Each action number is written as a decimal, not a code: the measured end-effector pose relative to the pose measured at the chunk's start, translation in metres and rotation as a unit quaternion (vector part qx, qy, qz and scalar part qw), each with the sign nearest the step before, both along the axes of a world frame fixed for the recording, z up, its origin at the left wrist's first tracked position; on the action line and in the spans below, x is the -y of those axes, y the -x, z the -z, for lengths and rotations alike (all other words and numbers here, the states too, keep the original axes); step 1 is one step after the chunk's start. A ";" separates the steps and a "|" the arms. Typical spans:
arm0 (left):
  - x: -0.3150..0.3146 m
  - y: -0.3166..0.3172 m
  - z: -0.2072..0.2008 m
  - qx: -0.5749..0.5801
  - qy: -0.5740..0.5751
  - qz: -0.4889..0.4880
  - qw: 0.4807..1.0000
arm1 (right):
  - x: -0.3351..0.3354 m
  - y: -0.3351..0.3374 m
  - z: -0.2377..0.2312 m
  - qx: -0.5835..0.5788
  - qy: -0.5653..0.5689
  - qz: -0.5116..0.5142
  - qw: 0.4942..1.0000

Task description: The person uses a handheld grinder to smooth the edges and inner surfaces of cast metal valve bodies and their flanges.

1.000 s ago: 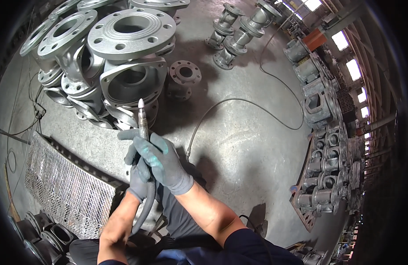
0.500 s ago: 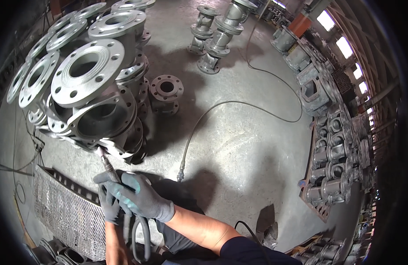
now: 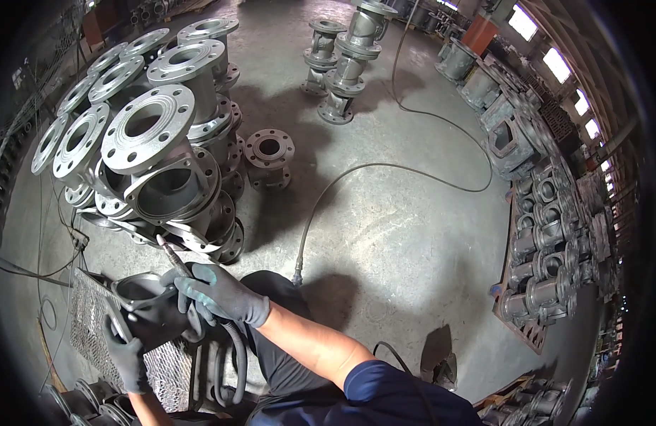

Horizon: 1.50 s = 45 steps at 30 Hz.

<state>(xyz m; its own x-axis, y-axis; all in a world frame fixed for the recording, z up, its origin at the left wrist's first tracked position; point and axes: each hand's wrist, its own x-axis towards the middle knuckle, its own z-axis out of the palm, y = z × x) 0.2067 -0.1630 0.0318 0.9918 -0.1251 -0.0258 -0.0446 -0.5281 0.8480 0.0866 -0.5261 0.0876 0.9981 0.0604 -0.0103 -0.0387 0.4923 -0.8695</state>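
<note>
My right hand, in a grey glove with green stains, is closed around a slim die grinder. Its pale pinkish tip points away from me and up to the left. A thick dark hose hangs below that hand. My left hand, also gloved, grips the near-left flange of a dark cast-metal valve body; some of its fingers are hidden. The casting, open at the top, is over a metal grating bench. The grinder tip is beyond the casting, apart from it.
Stacked flanged valve bodies stand close ahead on the left. A single flanged casting is beside them. Taller stacks stand farther back. An air hose curves across the floor. Rows of castings line the right side.
My left hand has left the grinder and moved left onto the valve body, which now appears over the grating. My right hand still holds the grinder, slightly higher. The view has shifted a little.
</note>
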 end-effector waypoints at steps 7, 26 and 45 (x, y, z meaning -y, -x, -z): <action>-0.116 0.031 0.035 -0.002 -0.105 -0.075 0.992 | -0.043 -0.004 0.014 -0.015 -0.006 -0.033 0.999; -0.121 0.166 0.025 0.092 -0.109 -0.240 0.960 | -0.088 -0.021 0.024 -0.044 0.198 -0.112 0.973; -0.209 0.240 0.027 -0.046 0.314 -0.285 0.905 | -0.272 -0.051 0.069 -0.110 0.359 -0.251 0.892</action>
<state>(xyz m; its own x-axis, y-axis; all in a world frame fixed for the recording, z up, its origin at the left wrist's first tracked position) -0.0336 0.0458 0.0050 0.8974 0.3868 -0.2123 0.1687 0.1438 0.9751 0.1374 -0.2540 0.0181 0.8161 0.3984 -0.4187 -0.3066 -0.3158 -0.8979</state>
